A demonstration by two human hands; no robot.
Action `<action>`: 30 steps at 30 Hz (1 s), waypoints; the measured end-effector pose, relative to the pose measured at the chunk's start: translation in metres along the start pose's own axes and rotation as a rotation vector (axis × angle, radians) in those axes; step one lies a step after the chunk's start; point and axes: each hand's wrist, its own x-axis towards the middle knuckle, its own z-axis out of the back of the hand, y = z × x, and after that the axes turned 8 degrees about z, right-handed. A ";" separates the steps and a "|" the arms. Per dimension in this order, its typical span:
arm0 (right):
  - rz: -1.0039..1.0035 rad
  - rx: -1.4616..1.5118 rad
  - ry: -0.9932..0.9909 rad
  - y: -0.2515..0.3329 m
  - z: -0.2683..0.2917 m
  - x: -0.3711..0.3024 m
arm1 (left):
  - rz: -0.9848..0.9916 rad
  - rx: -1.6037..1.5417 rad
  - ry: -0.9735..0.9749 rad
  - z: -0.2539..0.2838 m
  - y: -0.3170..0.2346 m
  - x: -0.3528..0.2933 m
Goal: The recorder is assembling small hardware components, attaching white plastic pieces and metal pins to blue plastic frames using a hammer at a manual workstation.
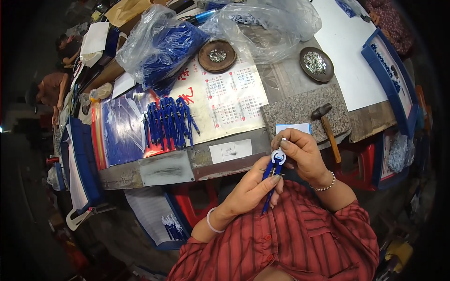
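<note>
A blue drawing compass [268,200] with a white ring-shaped head [278,157] is held upright in front of my chest, its legs close together. My left hand [251,187] grips the blue legs between thumb and fingers, near a thin metal rod [265,170] that crosses them. At the top, the thumb and fingers of my right hand [300,154] pinch a small white piece at the head; the fingers hide part of it. Several similar blue compasses [171,122] lie side by side on the bench at the left.
A hammer [328,131] rests on a granite slab [286,108] at the right. Two round dishes [204,58] [303,65] hold small metal parts. Behind are plastic bags, one with blue parts [171,49]. Blue trays stand at the left [84,164] and right [407,126].
</note>
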 end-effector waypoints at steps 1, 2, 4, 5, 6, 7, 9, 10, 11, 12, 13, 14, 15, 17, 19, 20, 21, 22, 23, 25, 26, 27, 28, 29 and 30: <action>0.007 0.003 -0.014 -0.001 0.000 0.000 | -0.009 0.010 0.008 0.001 0.001 0.000; 0.014 0.007 -0.029 -0.002 -0.001 0.000 | -0.007 0.010 0.011 0.001 0.000 0.001; 0.008 0.016 -0.025 -0.002 0.000 0.001 | -0.001 0.005 0.021 0.002 -0.001 0.002; 0.001 0.025 -0.019 -0.001 0.001 0.002 | 0.001 0.005 0.023 0.002 -0.001 0.002; 0.002 0.024 -0.022 -0.002 0.001 0.003 | 0.009 0.007 0.004 0.002 -0.001 0.002; -0.003 0.036 -0.015 -0.002 0.001 0.004 | 0.017 0.010 -0.015 0.002 -0.001 0.002; -0.006 0.047 -0.008 -0.001 0.004 0.006 | 0.008 0.002 -0.026 0.000 -0.001 0.004; -0.027 0.042 0.001 0.000 0.005 0.007 | 0.000 -0.005 -0.038 0.000 -0.001 0.005; -0.048 0.037 0.010 0.001 0.007 0.008 | 0.000 -0.004 -0.036 0.000 -0.001 0.006; -0.045 0.034 0.008 0.001 0.008 0.008 | 0.004 0.002 -0.024 0.000 -0.001 0.007; -0.049 0.031 0.009 0.001 0.008 0.008 | 0.010 0.009 -0.008 0.000 -0.001 0.007; -0.051 0.025 0.009 0.002 0.009 0.008 | 0.010 0.011 0.001 0.000 -0.002 0.008; -0.044 0.017 0.000 0.003 0.008 0.007 | 0.019 -0.005 -0.005 -0.001 -0.003 0.008; -0.088 -0.047 -0.048 0.009 0.007 0.005 | 0.026 -0.019 0.033 -0.003 -0.005 0.011; -0.091 0.009 -0.047 0.000 0.008 0.005 | 0.062 0.009 -0.051 -0.004 -0.007 0.009; -0.080 0.020 -0.014 -0.001 0.006 0.007 | 0.058 0.007 -0.070 -0.004 -0.006 0.006; -0.087 0.007 0.009 0.002 0.005 0.008 | 0.055 0.006 -0.089 -0.004 -0.005 0.005; -0.056 0.021 0.026 -0.003 0.006 0.008 | 0.035 0.003 -0.090 -0.007 -0.008 0.004; -0.026 0.040 0.047 -0.008 0.006 0.008 | 0.033 0.013 -0.064 -0.006 -0.007 0.003; -0.009 0.038 0.020 -0.007 0.004 0.006 | 0.009 -0.015 -0.088 -0.004 -0.002 0.003; -0.011 0.051 0.008 -0.007 0.004 0.005 | 0.010 -0.017 -0.084 -0.003 -0.002 0.003; -0.003 0.048 0.004 -0.007 0.004 0.005 | 0.009 -0.011 -0.076 -0.003 -0.004 0.005; 0.007 0.037 -0.006 -0.005 0.004 0.003 | 0.025 0.010 -0.066 -0.004 -0.005 0.005; 0.016 0.029 -0.016 -0.005 0.004 0.002 | 0.042 0.031 -0.058 -0.004 -0.006 0.005; 0.014 0.033 -0.012 -0.004 0.004 0.003 | 0.043 0.030 -0.064 -0.005 -0.006 0.004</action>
